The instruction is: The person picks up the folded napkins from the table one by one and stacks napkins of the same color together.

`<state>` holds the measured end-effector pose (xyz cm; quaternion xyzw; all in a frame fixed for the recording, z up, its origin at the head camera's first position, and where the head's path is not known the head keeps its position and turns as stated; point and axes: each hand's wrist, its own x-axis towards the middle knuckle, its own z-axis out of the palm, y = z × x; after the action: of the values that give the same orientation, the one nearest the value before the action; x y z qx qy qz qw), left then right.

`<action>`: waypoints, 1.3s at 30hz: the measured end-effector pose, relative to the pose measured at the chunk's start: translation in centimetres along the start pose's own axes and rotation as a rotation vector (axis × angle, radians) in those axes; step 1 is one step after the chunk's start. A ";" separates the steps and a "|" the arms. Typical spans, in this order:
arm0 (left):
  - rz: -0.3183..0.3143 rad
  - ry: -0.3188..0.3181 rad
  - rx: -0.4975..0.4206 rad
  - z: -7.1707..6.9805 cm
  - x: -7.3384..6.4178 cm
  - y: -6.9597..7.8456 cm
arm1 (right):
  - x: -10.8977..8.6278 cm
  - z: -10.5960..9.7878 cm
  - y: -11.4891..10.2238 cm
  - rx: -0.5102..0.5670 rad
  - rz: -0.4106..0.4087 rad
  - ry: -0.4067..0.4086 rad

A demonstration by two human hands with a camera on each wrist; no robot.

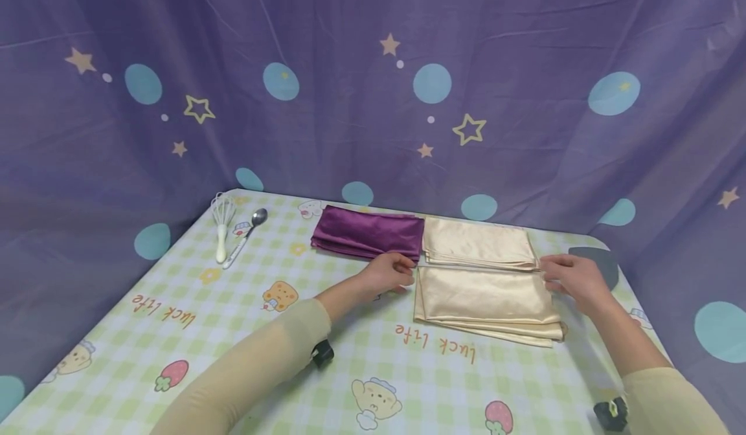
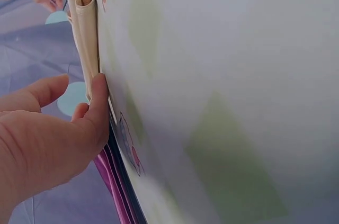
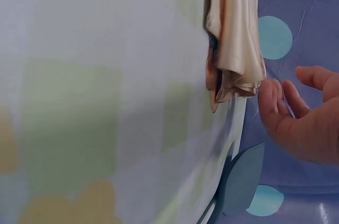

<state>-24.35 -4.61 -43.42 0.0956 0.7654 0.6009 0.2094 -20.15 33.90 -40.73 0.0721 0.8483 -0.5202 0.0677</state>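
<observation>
A folded cream satin cloth point(image 1: 486, 296) lies nearest me, its layers fanned slightly at the front edge. Behind it is a second folded cream cloth point(image 1: 478, 241), with a folded purple satin cloth point(image 1: 370, 233) to that one's left. My left hand point(image 1: 387, 273) is at the front cloth's back left corner, close to the purple cloth. In the left wrist view its fingertips point(image 2: 99, 89) reach the cream edge, thumb held apart. My right hand point(image 1: 574, 279) is beside the front cloth's right edge; the right wrist view shows its fingers loosely bent, holding nothing.
A white-handled whisk point(image 1: 221, 228) and a metal spoon point(image 1: 247, 234) with a pale handle lie at the back left. A grey rounded patch point(image 1: 603, 267) shows behind my right hand. The checked tablecloth point(image 1: 326, 383) is printed; a purple curtain point(image 1: 350, 131) hangs behind.
</observation>
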 end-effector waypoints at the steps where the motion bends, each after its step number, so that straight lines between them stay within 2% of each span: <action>1: -0.005 -0.003 -0.006 0.1 0.1 0.0 | 0.0 0.0 0.1 -0.022 0.002 0.009; 4: -0.014 -0.015 -0.026 0.2 0.2 0.0 | -0.2 -0.2 0.4 -0.083 0.028 0.015; 9: -0.036 -0.031 -0.077 0.4 0.3 0.0 | -0.1 -0.5 0.6 -0.084 0.109 -0.102; 12: -0.045 -0.040 -0.119 0.7 0.4 0.2 | -0.1 -0.6 0.7 -0.098 0.120 -0.155; 17: -0.075 -0.042 -0.162 1.2 0.5 0.4 | 0.1 -0.5 1.1 -0.148 0.116 -0.147; 23: -0.143 -0.022 -0.185 1.5 0.6 0.8 | 0.4 -0.4 1.5 -0.166 0.111 -0.137; 27: -0.158 -0.028 -0.200 1.5 0.5 1.1 | 0.4 -0.5 1.7 -0.167 0.102 -0.135; 34: -0.139 -0.025 -0.195 1.7 0.1 1.1 | 0.3 -0.6 1.8 -0.163 0.082 -0.126; 39: -0.106 0.008 -0.186 2.2 0.2 0.9 | 0.1 -0.7 1.6 -0.179 0.063 -0.128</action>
<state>-23.65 -2.34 -43.06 0.0325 0.7112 0.6579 0.2457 -19.92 35.22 -41.86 0.0589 0.8826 -0.4436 0.1441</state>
